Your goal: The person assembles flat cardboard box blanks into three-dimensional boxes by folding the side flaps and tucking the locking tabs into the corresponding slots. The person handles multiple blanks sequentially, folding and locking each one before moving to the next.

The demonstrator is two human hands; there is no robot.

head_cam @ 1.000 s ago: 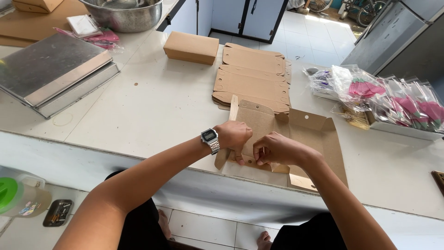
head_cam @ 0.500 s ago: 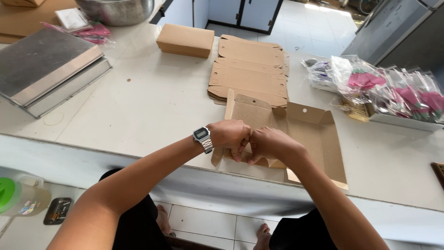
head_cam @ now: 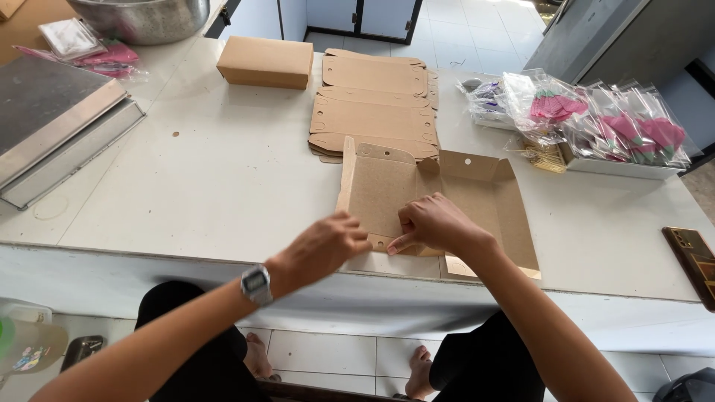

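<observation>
A brown cardboard box blank, partly folded with its side flaps raised, lies at the near edge of the white table. My right hand presses on the blank's near flap, fingers curled against the cardboard. My left hand, with a wristwatch on its wrist, hovers just left of it at the blank's near left corner, fingers loosely bent and holding nothing.
A stack of flat box blanks lies behind, next to a finished closed box. Bagged pink items fill a tray at the right. A metal tray and steel bowl sit at the left. A phone lies at the right edge.
My two hands were clasped together over the blank's near left corner; now the left has come off and moved left, and the blank lies more open.
</observation>
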